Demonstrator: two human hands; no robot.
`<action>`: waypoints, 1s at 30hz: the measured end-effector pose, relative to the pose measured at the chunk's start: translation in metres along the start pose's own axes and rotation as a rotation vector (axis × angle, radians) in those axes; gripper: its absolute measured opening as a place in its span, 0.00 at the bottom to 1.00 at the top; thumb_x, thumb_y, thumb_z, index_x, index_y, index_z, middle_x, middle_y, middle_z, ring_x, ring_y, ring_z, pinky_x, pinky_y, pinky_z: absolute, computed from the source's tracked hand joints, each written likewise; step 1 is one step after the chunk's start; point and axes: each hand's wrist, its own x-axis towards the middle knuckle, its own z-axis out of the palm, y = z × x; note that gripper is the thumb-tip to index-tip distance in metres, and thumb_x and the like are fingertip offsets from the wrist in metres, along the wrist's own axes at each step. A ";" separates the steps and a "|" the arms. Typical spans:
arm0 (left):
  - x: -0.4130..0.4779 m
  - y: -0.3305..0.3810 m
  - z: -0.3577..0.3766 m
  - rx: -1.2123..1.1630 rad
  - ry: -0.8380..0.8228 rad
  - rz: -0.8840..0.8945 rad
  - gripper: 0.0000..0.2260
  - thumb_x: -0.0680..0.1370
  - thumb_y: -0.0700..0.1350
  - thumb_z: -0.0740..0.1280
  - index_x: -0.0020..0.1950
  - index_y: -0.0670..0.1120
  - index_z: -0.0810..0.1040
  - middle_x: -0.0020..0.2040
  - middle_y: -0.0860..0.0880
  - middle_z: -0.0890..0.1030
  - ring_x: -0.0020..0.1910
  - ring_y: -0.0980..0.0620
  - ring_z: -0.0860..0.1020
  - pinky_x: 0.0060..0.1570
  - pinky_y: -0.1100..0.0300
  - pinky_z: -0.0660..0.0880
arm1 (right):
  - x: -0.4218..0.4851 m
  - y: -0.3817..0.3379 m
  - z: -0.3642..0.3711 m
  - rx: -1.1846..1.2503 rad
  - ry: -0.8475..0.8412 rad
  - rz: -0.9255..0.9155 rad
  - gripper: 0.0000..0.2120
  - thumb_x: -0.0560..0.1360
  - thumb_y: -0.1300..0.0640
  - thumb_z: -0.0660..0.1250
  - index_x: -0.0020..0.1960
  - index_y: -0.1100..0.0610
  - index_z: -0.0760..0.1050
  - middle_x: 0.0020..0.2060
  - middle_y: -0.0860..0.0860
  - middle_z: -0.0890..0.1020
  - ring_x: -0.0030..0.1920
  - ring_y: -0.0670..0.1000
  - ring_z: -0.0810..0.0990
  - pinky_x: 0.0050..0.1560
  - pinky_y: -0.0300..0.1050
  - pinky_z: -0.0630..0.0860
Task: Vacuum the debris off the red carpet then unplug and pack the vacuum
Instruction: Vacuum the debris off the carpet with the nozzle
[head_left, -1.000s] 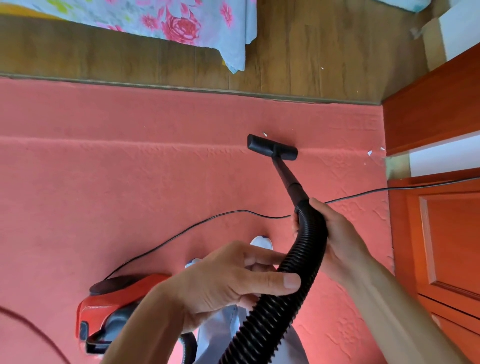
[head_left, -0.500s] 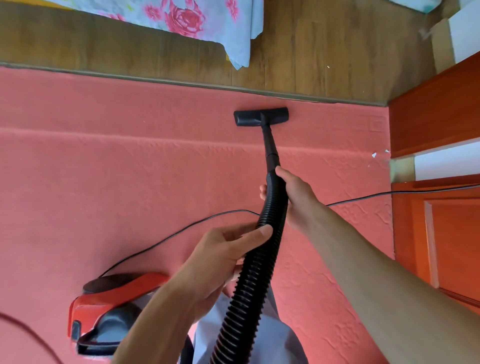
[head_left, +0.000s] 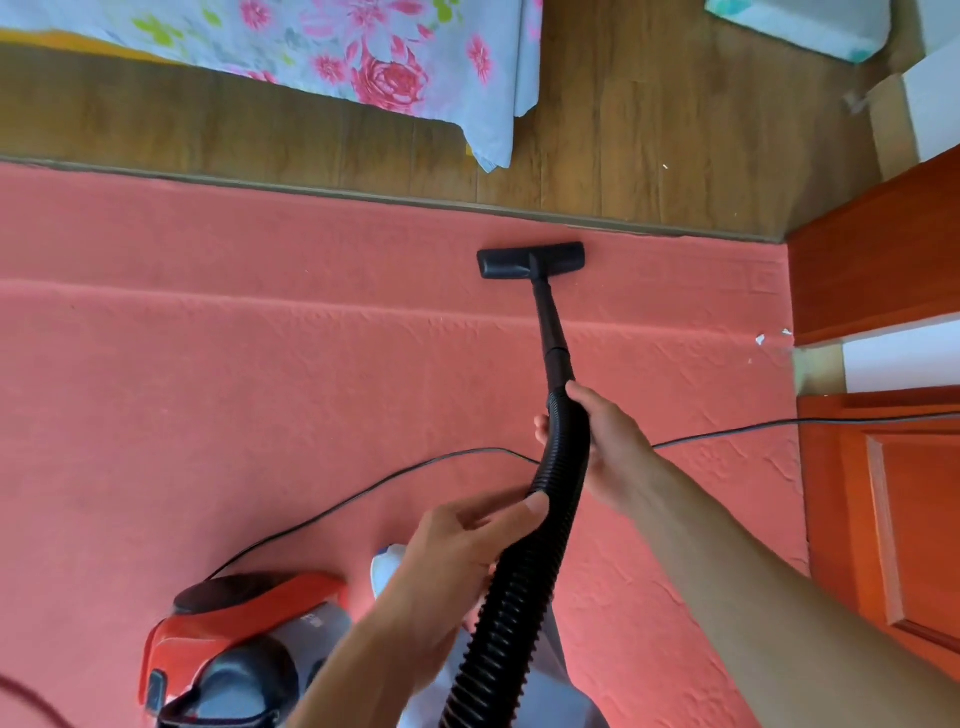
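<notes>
- Red carpet (head_left: 208, 389): lies under the whole hose and fills most of the view. Its far edge runs just beyond the nozzle at the hose's tip.
- Wooden floor (head_left: 649, 130): begins past that carpet edge, beyond the hose's far end.
- Floral sheet (head_left: 363, 57): hangs over the wooden floor, up and to the left of the hose's far end.
- Orange door (head_left: 893, 493): stands to the right of the hose, well apart from it.
- Hose (head_left: 519, 597): black and ribbed. It rises from the bottom of the view, passes through both hands, and joins a rigid black tube (head_left: 550, 332).
- Vacuum body (head_left: 239, 639): red and grey, on the carpet to the left of the hose's lower part.
- Left hand (head_left: 462, 551): holds the hose at mid-length from its left side. The thumb is laid against the ribs and the fingers are curled beneath.
- Right hand (head_left: 608, 441): grips the hose's upper end from the right, just below the joint with the tube.
- Nozzle (head_left: 531, 260): flat on the carpet at the tube's end, ahead of the right hand and well apart from it.
- Power cord (head_left: 363, 491): thin and black. It crosses the carpet behind the hose, from the vacuum body towards the door.
- Debris (head_left: 760, 340): small white scraps on the carpet, right of the tube and near the door.
</notes>
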 end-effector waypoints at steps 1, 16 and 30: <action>0.001 -0.004 0.001 -0.034 0.031 -0.001 0.17 0.73 0.52 0.73 0.58 0.47 0.86 0.46 0.44 0.85 0.41 0.48 0.81 0.44 0.53 0.80 | 0.002 0.000 0.003 -0.021 0.018 -0.008 0.18 0.79 0.53 0.66 0.61 0.65 0.76 0.41 0.59 0.81 0.36 0.54 0.81 0.32 0.41 0.79; -0.005 0.029 0.008 0.139 -0.349 0.055 0.17 0.77 0.51 0.73 0.65 0.52 0.82 0.55 0.37 0.82 0.48 0.48 0.78 0.52 0.51 0.73 | -0.055 -0.019 -0.046 0.216 0.069 -0.175 0.08 0.80 0.54 0.62 0.47 0.59 0.73 0.36 0.53 0.75 0.33 0.48 0.75 0.36 0.42 0.73; 0.032 0.017 0.041 0.098 -0.141 -0.001 0.14 0.77 0.52 0.71 0.60 0.48 0.85 0.41 0.49 0.83 0.38 0.51 0.80 0.41 0.59 0.76 | 0.000 -0.038 -0.058 0.133 0.036 -0.071 0.11 0.80 0.54 0.63 0.56 0.62 0.73 0.38 0.55 0.78 0.35 0.51 0.79 0.33 0.42 0.77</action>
